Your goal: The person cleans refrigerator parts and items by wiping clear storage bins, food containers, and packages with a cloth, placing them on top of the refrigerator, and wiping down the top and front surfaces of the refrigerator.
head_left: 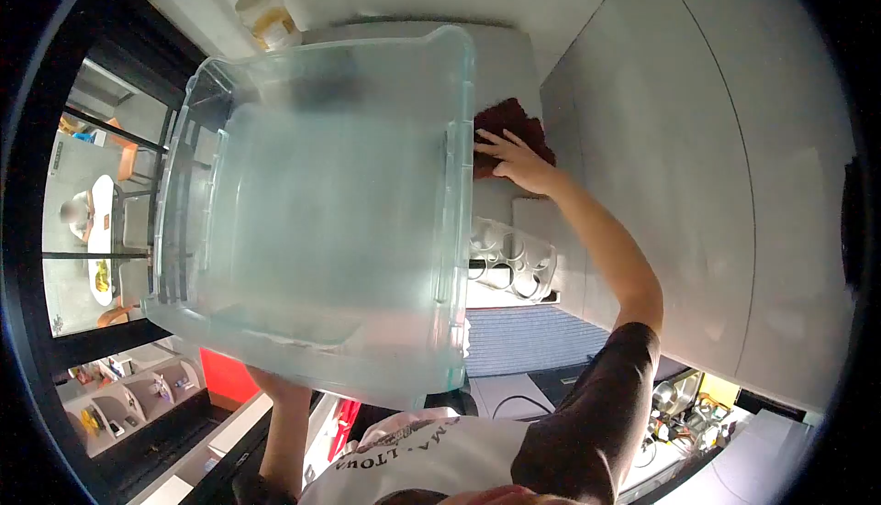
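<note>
A large clear plastic bin [321,202] fills the middle of the view, tilted up. My left hand [280,386] is at its lower edge; the fingers are mostly hidden behind the plastic. To the right of the bin, my right hand [523,164] lies with fingers spread on a dark red cloth [514,124], pressing it against a pale grey surface. Part of the cloth is hidden by the bin.
A clear holder with round openings [514,262] is below my right hand. A jar [266,17] stands at the upper left. Beyond a black-framed window [96,253], a person sits at a white table. Cluttered shelves [133,404] are lower left.
</note>
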### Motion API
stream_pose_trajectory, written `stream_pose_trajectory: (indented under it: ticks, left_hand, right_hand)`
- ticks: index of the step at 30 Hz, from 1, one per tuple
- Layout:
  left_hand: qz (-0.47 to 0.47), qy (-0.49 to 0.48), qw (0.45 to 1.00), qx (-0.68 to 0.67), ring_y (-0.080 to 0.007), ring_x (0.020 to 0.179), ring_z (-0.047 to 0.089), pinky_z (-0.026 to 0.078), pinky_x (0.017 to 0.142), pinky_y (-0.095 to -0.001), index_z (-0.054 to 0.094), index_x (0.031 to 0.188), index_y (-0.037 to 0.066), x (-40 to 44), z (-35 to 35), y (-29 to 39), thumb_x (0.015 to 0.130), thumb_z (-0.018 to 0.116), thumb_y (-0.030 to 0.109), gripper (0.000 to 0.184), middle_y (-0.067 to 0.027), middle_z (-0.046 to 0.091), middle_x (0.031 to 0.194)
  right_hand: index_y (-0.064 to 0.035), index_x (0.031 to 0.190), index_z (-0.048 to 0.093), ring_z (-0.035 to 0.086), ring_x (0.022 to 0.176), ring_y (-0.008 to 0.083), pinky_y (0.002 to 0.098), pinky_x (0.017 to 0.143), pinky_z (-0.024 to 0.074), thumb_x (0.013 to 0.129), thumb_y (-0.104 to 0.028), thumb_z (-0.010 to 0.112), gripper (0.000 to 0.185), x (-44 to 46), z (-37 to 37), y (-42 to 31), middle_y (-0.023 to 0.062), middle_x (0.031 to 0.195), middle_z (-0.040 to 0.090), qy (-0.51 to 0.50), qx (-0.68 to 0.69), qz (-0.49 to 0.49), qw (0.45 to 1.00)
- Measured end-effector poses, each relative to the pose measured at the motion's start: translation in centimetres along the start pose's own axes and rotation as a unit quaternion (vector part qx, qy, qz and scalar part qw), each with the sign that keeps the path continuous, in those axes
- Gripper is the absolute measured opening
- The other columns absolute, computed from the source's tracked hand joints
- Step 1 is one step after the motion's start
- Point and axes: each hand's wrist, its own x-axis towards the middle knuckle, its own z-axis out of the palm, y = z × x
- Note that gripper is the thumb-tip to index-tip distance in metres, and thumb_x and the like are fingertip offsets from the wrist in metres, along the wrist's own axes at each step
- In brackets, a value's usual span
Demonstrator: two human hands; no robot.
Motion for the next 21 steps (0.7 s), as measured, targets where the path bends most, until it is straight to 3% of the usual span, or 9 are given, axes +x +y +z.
stream_pose_trajectory:
  ticks: [2, 3, 4, 5, 7, 13, 16, 18, 21]
  left_hand:
    - [0.021, 0.057, 0.998, 0.028, -0.0217, 0.097, 0.046, 0.041, 0.080, -0.0367, 0.042, 0.109, 0.009, 0.4, 0.2, -0.4, 0.080, 0.036, 0.049, 0.049, -0.0066, 0.048, 0.102]
    - [0.018, 0.076, 0.996, 0.031, -0.0229, 0.097, 0.046, 0.040, 0.080, -0.0392, 0.042, 0.109, 0.010, 0.3, 0.4, -0.4, 0.080, 0.036, 0.050, 0.050, -0.0068, 0.047, 0.103]
    - [0.014, 0.094, 0.995, 0.035, -0.0241, 0.097, 0.046, 0.040, 0.079, -0.0417, 0.042, 0.110, 0.011, 0.1, 0.7, -0.4, 0.079, 0.036, 0.051, 0.051, -0.0071, 0.047, 0.103]
    - [-0.002, 0.101, 0.994, 0.029, -0.0264, 0.098, 0.045, 0.039, 0.079, -0.0464, 0.042, 0.111, 0.013, -0.1, 0.6, -0.2, 0.077, 0.037, 0.053, 0.053, -0.0076, 0.046, 0.106]
    - [-0.023, 0.091, 0.995, 0.021, -0.0283, 0.100, 0.044, 0.037, 0.080, -0.0497, 0.042, 0.112, 0.014, -0.1, 0.0, 0.1, 0.076, 0.037, 0.053, 0.054, -0.0083, 0.045, 0.109]
    - [-0.065, 0.043, 0.997, 0.006, -0.0263, 0.101, 0.043, 0.035, 0.085, -0.0445, 0.040, 0.114, 0.011, -0.6, 2.7, 0.6, 0.076, 0.038, 0.048, 0.053, -0.0079, 0.044, 0.110]
    - [-0.056, 0.028, 0.998, 0.027, -0.0253, 0.100, 0.044, 0.037, 0.084, -0.0439, 0.039, 0.115, 0.011, -0.7, 3.3, 0.7, 0.077, 0.037, 0.048, 0.053, -0.0076, 0.044, 0.109]
    - [-0.046, -0.007, 0.997, 0.057, -0.0245, 0.099, 0.044, 0.038, 0.082, -0.0437, 0.039, 0.115, 0.011, -0.7, 2.9, 0.8, 0.078, 0.036, 0.047, 0.052, -0.0073, 0.045, 0.109]
    - [-0.122, 0.034, 0.992, -0.001, -0.0243, 0.101, 0.043, 0.038, 0.080, -0.0442, 0.039, 0.116, 0.011, -1.4, 4.6, 1.7, 0.081, 0.032, 0.046, 0.050, -0.0061, 0.044, 0.110]
  right_hand:
    - [-0.0026, 0.092, 0.054, 0.037, 0.110, 0.0212, 0.0373, 0.095, 0.0250, 0.076, -0.025, 0.046, 0.029, -1.8, -0.8, 0.3, 0.0085, 0.115, 0.046, 0.025, 0.174, 0.135, 0.975]
    - [-0.0024, 0.087, 0.054, 0.042, 0.103, 0.0208, 0.0371, 0.090, 0.0310, 0.075, -0.025, 0.047, 0.026, -2.9, -1.2, 0.5, 0.0085, 0.109, 0.049, 0.057, 0.371, 0.292, 0.880]
    - [-0.0023, 0.081, 0.053, 0.048, 0.096, 0.0203, 0.0369, 0.085, 0.0369, 0.074, -0.025, 0.049, 0.024, -3.9, -1.5, 0.5, 0.0086, 0.103, 0.052, 0.086, 0.540, 0.427, 0.720]
    - [-0.0029, 0.085, 0.053, 0.049, 0.081, 0.0199, 0.0378, 0.076, 0.0394, 0.074, -0.034, 0.049, 0.033, -5.2, -1.8, 0.4, 0.0088, 0.096, 0.052, 0.167, 0.665, 0.355, 0.636]
    - [-0.0044, 0.096, 0.052, 0.049, 0.088, 0.0232, 0.0382, 0.080, 0.0382, 0.076, -0.036, 0.047, 0.038, -6.6, -3.9, -1.3, 0.0099, 0.099, 0.051, 0.259, 0.764, 0.279, 0.522]
    - [-0.0059, 0.111, 0.045, 0.044, 0.101, 0.0284, 0.0407, 0.087, 0.0350, 0.080, -0.040, 0.041, 0.046, -8.6, -7.3, -5.4, 0.0123, 0.110, 0.046, 0.361, 0.788, 0.117, 0.484]
    - [-0.0055, 0.113, 0.043, 0.044, 0.103, 0.0295, 0.0413, 0.089, 0.0344, 0.081, -0.037, 0.041, 0.045, -9.4, -7.6, -8.1, 0.0129, 0.113, 0.045, 0.341, 0.827, 0.065, 0.442]
    - [-0.0048, 0.114, 0.041, 0.043, 0.103, 0.0297, 0.0412, 0.089, 0.0345, 0.081, -0.035, 0.042, 0.045, -9.8, -7.1, -10.5, 0.0139, 0.114, 0.045, 0.324, 0.834, 0.086, 0.438]
    - [-0.0044, 0.116, 0.040, 0.045, 0.101, 0.0294, 0.0415, 0.089, 0.0346, 0.079, -0.034, 0.046, 0.047, -10.1, -4.9, -14.2, 0.0156, 0.112, 0.046, 0.286, 0.824, 0.174, 0.457]
